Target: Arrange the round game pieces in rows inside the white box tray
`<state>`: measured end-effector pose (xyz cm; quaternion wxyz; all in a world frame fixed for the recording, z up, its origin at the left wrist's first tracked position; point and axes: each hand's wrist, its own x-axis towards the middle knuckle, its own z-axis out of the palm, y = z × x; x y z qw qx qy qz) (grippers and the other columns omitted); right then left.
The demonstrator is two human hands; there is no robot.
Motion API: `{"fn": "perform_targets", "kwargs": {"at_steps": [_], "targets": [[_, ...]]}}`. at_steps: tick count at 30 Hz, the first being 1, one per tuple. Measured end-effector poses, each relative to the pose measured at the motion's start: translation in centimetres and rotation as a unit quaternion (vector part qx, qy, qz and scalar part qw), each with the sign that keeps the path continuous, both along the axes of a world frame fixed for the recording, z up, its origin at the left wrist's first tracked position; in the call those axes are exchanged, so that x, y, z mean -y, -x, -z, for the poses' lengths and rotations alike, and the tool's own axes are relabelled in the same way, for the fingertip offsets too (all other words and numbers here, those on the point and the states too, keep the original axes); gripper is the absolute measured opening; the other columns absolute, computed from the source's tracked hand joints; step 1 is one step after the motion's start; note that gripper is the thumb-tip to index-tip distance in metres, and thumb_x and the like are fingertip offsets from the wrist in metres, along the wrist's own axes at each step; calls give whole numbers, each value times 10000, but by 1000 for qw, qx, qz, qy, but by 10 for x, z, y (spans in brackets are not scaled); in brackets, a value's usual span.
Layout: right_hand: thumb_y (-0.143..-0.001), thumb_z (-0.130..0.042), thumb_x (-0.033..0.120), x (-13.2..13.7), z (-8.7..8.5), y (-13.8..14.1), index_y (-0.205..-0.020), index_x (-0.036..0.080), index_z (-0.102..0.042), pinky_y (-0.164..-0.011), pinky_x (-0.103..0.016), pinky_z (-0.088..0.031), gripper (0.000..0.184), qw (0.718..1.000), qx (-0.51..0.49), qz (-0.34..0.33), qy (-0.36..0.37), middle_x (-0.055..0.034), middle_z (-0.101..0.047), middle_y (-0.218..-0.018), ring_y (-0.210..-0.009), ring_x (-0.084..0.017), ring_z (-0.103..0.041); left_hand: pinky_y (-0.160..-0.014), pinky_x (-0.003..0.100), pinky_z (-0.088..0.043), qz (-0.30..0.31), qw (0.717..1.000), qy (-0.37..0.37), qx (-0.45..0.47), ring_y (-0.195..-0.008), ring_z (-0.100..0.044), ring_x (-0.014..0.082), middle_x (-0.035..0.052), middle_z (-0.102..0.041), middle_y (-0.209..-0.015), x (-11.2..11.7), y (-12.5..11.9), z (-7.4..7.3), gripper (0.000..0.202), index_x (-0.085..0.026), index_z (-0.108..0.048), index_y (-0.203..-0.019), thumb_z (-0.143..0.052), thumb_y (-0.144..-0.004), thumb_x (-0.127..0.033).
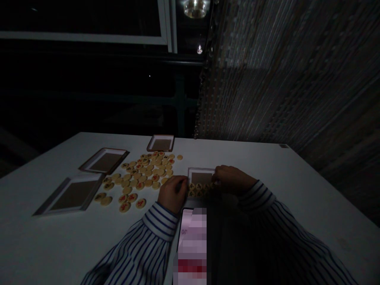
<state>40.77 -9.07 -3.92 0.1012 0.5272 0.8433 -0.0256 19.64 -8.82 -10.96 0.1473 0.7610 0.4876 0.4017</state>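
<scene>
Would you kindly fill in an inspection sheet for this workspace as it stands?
Surface: white table, dimly lit.
Job's things: small tray with round pieces along its near edge; loose pieces spread to its left.
Clutter: near tray, middle tray and far tray; lit phone at the near edge.
Grippers: left hand and right hand at the small tray's two sides; grip not discernible.
Cables: nothing seen.
Surroundings: dark window behind; woven curtain on the right.
</scene>
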Motion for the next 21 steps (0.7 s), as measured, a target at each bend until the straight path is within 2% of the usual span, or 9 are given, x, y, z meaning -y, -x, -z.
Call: {"fn": "perform_targets", "kwargs": {"at_steps": [10,21], "targets": [[-717,-518,285,1,-3,-2,-920,224,-637,-696,-278,-386,243,1000,-10,-5,-2,-82,-596,-953,-858,-191,-537,-743,299,-471,-4,1000,-3,1,-800,-593,161,51,-651,-838,0,0,-1,185,-161,-621,-849,-470,-770,-231],[-713,-514,267,2,-5,0,-885,210,-649,-652,-276,-390,226,1000,-7,-6,9,-82,-616,-907,-814,-194,-556,-739,299,-470,-1,1000,-11,-2,-797,-594,160,43,-652,-834,0,0,-1,175,-172,-616,-843,-467,-769,-227]]}}
